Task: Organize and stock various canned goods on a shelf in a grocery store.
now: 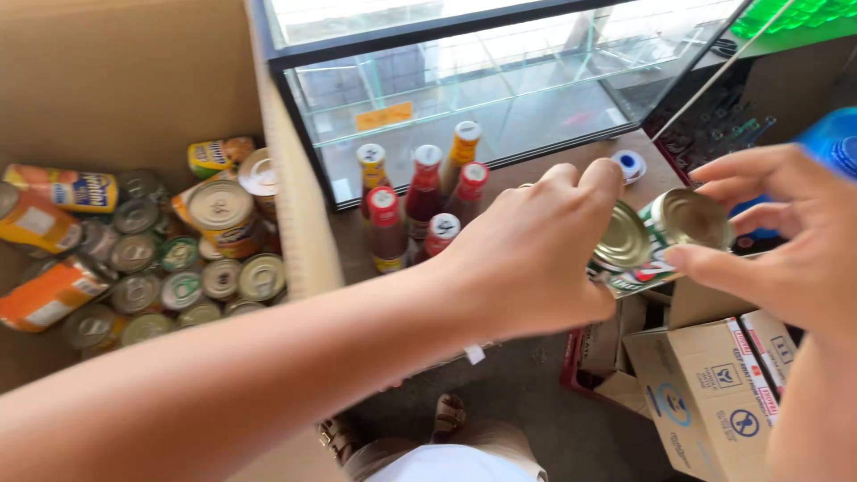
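Note:
Two tin cans with green labels are held side by side in front of me. My left hand (531,250) wraps around the nearer can (622,239), its gold lid facing me. My right hand (786,236) grips the second can (687,219) from the right, thumb under it and fingers spread above. Both cans hover over a wooden counter (536,178), just right of several sauce bottles (420,205) with red and yellow caps.
A large cardboard box (286,178) at the left holds several tins and orange-labelled cans (178,259). A glass display case (482,89) stands behind the bottles. Small printed cartons (714,393) sit at the lower right. A white and blue cap (630,164) lies on the counter.

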